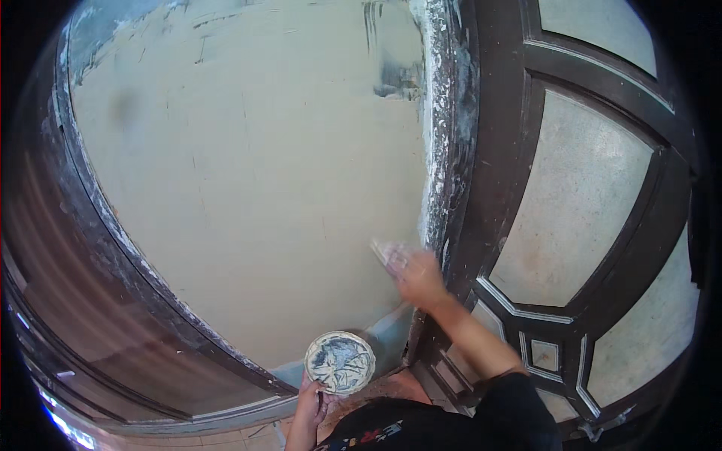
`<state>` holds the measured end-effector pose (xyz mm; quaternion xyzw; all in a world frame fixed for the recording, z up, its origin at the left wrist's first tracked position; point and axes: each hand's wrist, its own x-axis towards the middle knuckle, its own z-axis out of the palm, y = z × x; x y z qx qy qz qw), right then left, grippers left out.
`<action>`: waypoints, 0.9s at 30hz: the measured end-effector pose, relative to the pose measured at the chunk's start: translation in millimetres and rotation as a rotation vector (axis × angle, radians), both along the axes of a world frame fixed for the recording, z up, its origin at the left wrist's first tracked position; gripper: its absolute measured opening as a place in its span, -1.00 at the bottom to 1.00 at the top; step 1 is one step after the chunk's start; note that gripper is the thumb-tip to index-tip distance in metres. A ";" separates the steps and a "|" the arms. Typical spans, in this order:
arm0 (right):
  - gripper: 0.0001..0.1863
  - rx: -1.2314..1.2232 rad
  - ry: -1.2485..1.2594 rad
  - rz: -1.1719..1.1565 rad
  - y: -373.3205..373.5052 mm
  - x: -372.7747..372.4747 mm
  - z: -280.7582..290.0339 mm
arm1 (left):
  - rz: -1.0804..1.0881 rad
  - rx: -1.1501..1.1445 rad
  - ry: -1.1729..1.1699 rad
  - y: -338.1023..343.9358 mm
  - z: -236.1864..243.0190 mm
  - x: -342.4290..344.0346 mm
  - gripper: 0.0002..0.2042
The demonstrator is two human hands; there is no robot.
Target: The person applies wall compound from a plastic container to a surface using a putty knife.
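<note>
My right hand [417,279] grips a plaster-smeared scraper [387,252] at the lower right of a pale plastered wall panel [248,165], near its right edge. The hand and tool are blurred. My left hand [312,398] holds a round, shallow container [340,362] low in front of me, crusted with pale and grey plaster. The panel shows darker bare patches at its top and a blue-grey strip along its bottom.
A dark wooden door [500,113] with pale panels stands at the right, beside the white-spotted frame [444,105]. Dark framed panelling [98,316] runs along the left. Tiled floor [241,437] shows at the bottom, under me.
</note>
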<state>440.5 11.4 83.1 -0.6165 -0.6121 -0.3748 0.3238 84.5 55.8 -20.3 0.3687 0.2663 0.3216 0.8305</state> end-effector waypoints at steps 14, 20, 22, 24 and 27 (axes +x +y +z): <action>-0.61 0.201 -0.043 -0.068 52.7 16.7 102.9 | -0.013 0.005 0.015 2.0 -17.1 1.9 -0.36; -0.63 -0.184 0.360 0.000 4.2 -30.8 -133.6 | 0.046 -0.055 -0.010 -5.6 -7.6 -0.9 -0.38; -0.61 -0.255 0.441 0.109 -10.2 -20.0 -133.3 | 0.025 -0.031 -0.043 -4.8 -6.2 -0.4 -0.39; -0.59 -0.315 0.518 0.207 -16.6 -9.1 -122.1 | 0.039 -0.038 -0.031 -7.9 -2.7 1.5 -0.39; -0.71 0.048 0.404 0.154 -16.4 7.7 -9.4 | 0.084 -0.043 -0.025 -10.9 -4.6 1.3 -0.44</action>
